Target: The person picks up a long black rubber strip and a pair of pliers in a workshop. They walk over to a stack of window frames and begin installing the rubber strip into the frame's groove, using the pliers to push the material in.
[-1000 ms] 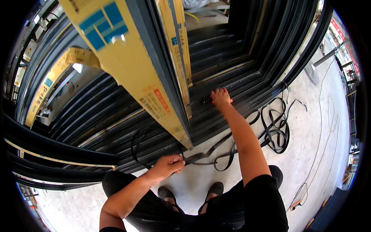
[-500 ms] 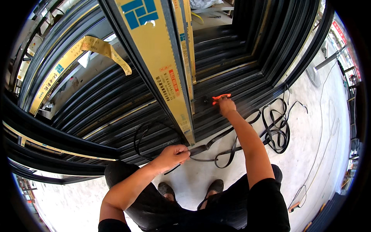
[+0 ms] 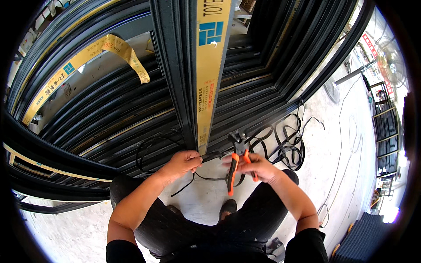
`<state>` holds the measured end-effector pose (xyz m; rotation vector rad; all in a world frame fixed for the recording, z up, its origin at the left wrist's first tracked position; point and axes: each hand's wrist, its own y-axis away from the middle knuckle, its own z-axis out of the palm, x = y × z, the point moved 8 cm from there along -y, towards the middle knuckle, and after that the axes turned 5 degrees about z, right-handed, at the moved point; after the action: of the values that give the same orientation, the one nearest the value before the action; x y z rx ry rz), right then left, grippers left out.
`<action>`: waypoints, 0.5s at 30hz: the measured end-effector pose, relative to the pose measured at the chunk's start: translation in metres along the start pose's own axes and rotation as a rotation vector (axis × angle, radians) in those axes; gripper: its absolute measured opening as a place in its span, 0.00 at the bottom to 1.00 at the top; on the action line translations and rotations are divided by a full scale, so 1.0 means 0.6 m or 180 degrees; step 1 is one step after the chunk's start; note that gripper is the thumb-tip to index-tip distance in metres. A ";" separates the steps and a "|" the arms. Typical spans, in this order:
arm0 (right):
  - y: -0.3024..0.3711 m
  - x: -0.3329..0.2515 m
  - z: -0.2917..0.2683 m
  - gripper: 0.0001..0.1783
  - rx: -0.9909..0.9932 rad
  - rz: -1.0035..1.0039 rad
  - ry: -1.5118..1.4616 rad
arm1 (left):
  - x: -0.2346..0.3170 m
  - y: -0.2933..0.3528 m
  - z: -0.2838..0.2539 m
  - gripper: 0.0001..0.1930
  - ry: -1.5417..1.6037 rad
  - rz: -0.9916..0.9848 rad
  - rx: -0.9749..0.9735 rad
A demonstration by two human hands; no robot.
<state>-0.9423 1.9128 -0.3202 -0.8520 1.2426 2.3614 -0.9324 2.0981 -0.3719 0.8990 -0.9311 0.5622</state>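
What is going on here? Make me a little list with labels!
Left hand: left hand pinches a black rubber strip
Right hand: right hand holds orange-handled cutters, head at the strip
Frames: black metal frames, one with yellow tape
Floor: concrete floor with a pile of loose black strip

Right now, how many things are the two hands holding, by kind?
Orange-handled cutters: 1, in the right hand
Black rubber strip: 1, pinched in the left hand
Total: 2
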 end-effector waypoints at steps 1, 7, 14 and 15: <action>0.001 0.007 0.024 0.28 -0.0298 0.0109 -0.0299 | -0.003 -0.002 -0.004 0.10 0.0005 -0.0002 0.0017; -0.013 0.053 0.136 0.08 -0.1794 0.0185 -0.1866 | 0.009 -0.001 -0.027 0.11 -0.0173 0.0055 0.0115; -0.020 0.036 0.102 0.11 -0.1588 -0.0038 -0.0205 | 0.003 0.013 -0.044 0.11 -0.0213 -0.0021 0.0158; -0.026 0.037 0.095 0.11 -0.1109 0.0078 0.0469 | 0.007 0.013 -0.043 0.11 -0.0243 -0.0028 0.0141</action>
<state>-0.9706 1.9689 -0.3191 -1.1396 0.9064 2.6194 -0.9249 2.1244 -0.3725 0.9695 -0.9864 0.5456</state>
